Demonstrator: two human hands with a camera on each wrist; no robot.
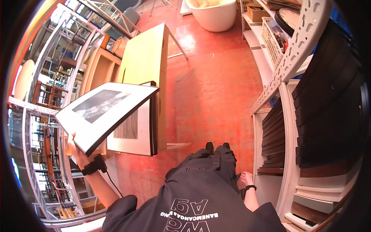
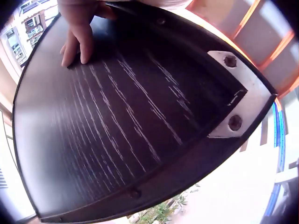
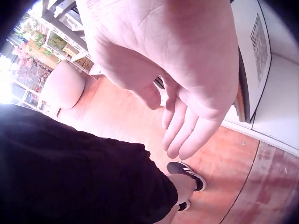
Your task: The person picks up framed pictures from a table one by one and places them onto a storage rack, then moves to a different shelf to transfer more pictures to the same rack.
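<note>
My left hand [image 1: 75, 150] grips a black-edged framed picture [image 1: 133, 92] by its near left edge, tilted, with its grey print facing up. In the left wrist view the fingers [image 2: 84, 46] lie against the dark back panel [image 2: 107, 116], which has pale scratches and a metal corner bracket [image 2: 252, 93]. Partly beneath it, another framed picture with a striped print [image 1: 125, 129] lies at the yellow table [image 1: 145, 50]. My right hand [image 1: 246, 178] hangs beside my leg; in the right wrist view this hand [image 3: 173, 70] holds nothing, its fingers loosely extended.
Dark frames [image 1: 272, 135] stand in a white shelf [image 1: 288, 127] on the right. A white basket [image 1: 272, 40] is further up that side. At the back stands a white tub [image 1: 214, 15]. Metal racks [image 1: 29, 135] line the left, and red floor [image 1: 212, 96] runs between.
</note>
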